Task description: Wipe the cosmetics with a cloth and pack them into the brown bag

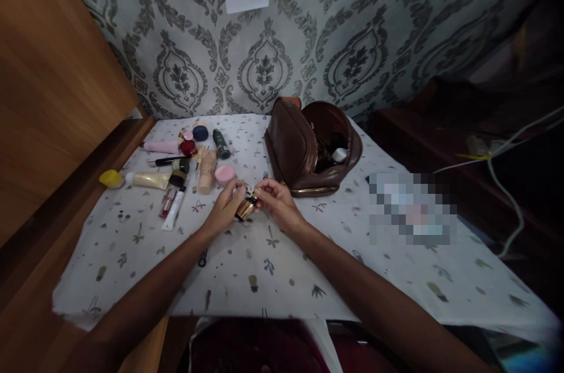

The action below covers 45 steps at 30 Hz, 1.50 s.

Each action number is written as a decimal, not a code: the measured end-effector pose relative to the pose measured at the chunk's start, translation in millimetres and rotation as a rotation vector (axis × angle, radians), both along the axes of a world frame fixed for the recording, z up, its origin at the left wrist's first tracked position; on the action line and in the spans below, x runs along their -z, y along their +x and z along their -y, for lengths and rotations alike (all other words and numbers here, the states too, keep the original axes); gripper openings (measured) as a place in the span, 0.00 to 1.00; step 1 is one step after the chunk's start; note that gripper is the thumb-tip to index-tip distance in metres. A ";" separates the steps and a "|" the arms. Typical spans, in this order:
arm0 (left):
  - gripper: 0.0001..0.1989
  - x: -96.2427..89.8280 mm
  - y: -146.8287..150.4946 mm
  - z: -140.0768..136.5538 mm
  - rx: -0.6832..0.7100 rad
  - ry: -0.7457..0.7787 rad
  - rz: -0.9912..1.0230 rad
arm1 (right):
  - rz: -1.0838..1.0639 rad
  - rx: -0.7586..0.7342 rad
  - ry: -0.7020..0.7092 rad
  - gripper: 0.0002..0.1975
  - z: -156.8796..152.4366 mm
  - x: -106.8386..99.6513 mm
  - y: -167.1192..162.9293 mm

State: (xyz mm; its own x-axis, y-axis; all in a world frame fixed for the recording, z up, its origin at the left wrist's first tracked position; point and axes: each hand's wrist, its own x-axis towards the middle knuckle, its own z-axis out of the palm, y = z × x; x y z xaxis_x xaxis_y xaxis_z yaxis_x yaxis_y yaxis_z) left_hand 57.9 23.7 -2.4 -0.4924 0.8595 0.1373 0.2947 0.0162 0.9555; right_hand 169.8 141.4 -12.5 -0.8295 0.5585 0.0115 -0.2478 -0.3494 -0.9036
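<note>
Between my two hands, above the middle of the table, is a small gold bottle [247,207] with a dark base, held tilted. My left hand [227,205] grips its left side, fingers closed. My right hand [277,204] pinches at its upper end, where the fingertips hide part of it. Just behind my left hand sits a round pink container [225,174]. Behind my right hand stands a brown leather bag [293,147], unzipped on its right side, with a white-topped item [339,154] inside.
Left of my hands lie several cosmetics: a beige tube [207,170], a green bottle [221,144], a cream tube [150,180], a white tube [173,208], a blue-lidded jar [200,131]. A blurred-out flat object [409,205] lies at right. A wooden cabinet [66,67] borders the left.
</note>
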 end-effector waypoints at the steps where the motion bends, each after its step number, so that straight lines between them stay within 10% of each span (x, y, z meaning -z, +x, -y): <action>1: 0.18 -0.5 0.8 0.4 0.050 -0.010 0.044 | -0.001 0.036 0.000 0.21 -1.2 1.5 -0.8; 11: 0.22 -3.0 0.2 0.7 0.213 -0.123 0.205 | -0.037 0.239 -0.040 0.19 -8.1 -0.8 -0.4; 28: 0.28 -3.9 -7.4 1.7 0.055 -0.084 0.002 | -0.081 -0.058 -0.004 0.19 4.3 -6.2 3.2; 38: 0.19 -10.5 -12.2 -2.0 -0.069 0.066 0.081 | 0.057 -0.107 0.437 0.22 2.3 0.0 4.9; 45: 0.20 -15.7 -14.8 5.8 -0.052 -0.004 -0.220 | 0.152 -0.034 0.658 0.12 4.7 4.6 4.3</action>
State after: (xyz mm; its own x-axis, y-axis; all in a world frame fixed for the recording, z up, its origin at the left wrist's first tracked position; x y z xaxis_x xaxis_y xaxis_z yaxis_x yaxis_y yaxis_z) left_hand 43.1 17.9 13.3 -0.4947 0.8344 0.2432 0.4950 0.0405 0.8680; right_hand 174.1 136.7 -17.1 -0.8656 0.4487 0.2222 -0.0995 0.2808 -0.9546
